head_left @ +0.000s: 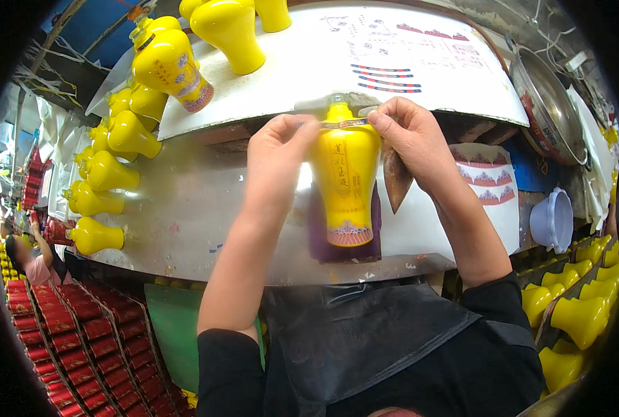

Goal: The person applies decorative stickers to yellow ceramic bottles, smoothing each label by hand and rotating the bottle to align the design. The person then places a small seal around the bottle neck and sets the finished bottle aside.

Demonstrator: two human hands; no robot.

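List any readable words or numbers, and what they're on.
Wording isn't copied here; locations only.
Centre bottle: dark characters down its front; paler ones below, too small to read.
Neck band: any marking too small to read.
Decorated bottle, upper left: characters too small to read.
Decals: print too small.

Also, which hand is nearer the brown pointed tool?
Right. The brown pointed tool juts out just below the right hand. The left hand is farther left, across the yellow bottle, near its shoulder.
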